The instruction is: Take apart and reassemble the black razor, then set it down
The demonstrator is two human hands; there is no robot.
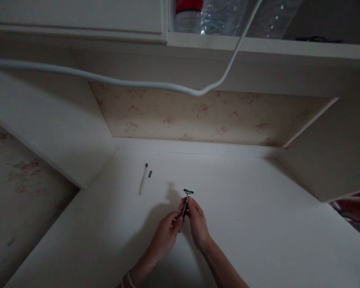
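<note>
Lying well left of the hands on the white desk (258, 224) are one pale pen (143, 179) and, just beside it, one small dark cap (150, 174); a white cable (123, 82) is slung across above. One slim dark tool (186, 202) with a T-shaped metal head is held upright above the desk, pinched between left hand (165, 236) and right hand (198, 222), fingers closed on its shaft.

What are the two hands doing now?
Left hand: closed on the razor handle's lower end.
Right hand: closed on the razor handle, higher up.
</note>
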